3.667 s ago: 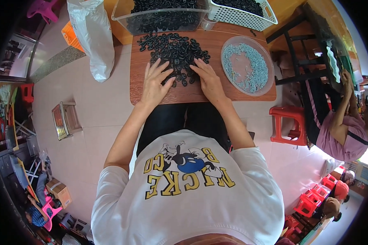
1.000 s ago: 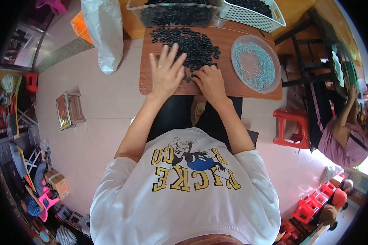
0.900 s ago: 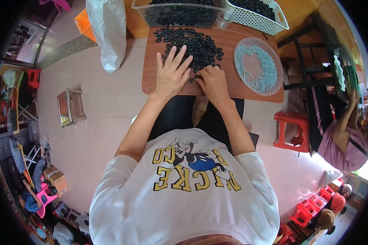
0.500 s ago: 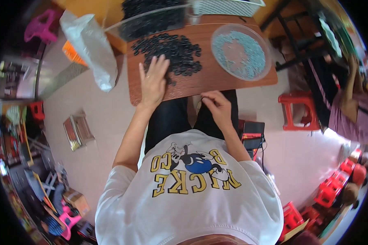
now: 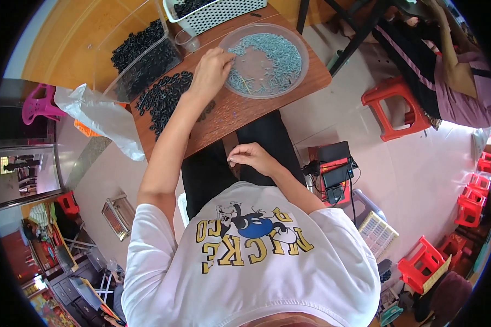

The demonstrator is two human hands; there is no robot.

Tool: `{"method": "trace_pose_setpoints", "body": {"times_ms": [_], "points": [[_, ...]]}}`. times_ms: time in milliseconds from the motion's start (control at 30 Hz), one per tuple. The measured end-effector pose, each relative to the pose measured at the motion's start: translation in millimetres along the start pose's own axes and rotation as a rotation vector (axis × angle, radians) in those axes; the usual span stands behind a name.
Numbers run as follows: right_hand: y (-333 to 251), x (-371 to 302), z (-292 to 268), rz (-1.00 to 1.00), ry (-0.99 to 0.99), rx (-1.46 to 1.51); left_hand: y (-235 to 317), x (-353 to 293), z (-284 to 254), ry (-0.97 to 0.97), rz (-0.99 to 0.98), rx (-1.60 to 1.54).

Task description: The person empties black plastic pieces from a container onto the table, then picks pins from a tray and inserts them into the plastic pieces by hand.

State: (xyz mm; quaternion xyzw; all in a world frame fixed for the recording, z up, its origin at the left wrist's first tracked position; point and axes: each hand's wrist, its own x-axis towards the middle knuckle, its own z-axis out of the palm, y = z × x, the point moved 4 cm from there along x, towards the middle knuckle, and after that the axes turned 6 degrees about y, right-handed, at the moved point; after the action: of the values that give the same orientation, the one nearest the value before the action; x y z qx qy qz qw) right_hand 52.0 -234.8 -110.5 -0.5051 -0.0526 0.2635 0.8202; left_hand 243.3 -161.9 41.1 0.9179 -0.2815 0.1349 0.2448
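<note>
My left hand (image 5: 211,72) reaches over the near-left rim of a round clear tray (image 5: 304,61), its fingers curled together at the edge of many small pale-blue slender pieces (image 5: 286,54). Whatever is between those fingertips is too small to make out. Above my lap, just off the table's near edge, my right hand (image 5: 255,158) is closed in a pinch; its fingertips hide what they hold, if anything. Small black ring-like pieces (image 5: 161,103) lie in a loose pile on the brown table (image 5: 240,117), partly behind my left forearm.
A clear bin (image 5: 147,60) of black pieces and a white perforated basket (image 5: 218,17) stand at the back. Beside the basket is a small clear cup (image 5: 187,41). A red stool (image 5: 396,106) and another person's arm (image 5: 451,49) are at the right. A white bag (image 5: 101,111) hangs at the left.
My left hand has left the black pile and moved right to the tray, its fingers now curled. My right hand remains pinched above my lap. The view has turned and shifted.
</note>
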Motion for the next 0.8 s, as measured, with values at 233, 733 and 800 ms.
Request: {"method": "trace_pose_setpoints", "body": {"times_ms": [233, 733, 800], "points": [[-12.6, -6.3, -3.2, -0.051, 0.024, 0.038, -30.7, 46.0, 40.5, 0.031, 0.049, 0.074], [-9.4, -0.2, -6.4, 0.002, 0.008, 0.068, -32.2, 75.0, 61.9, -0.219, 0.396, 0.137], [-6.4, 0.5, -7.6, 0.034, 0.018, 0.061, -32.0, 75.3, 63.9, -0.227, 0.392, 0.151]]}}
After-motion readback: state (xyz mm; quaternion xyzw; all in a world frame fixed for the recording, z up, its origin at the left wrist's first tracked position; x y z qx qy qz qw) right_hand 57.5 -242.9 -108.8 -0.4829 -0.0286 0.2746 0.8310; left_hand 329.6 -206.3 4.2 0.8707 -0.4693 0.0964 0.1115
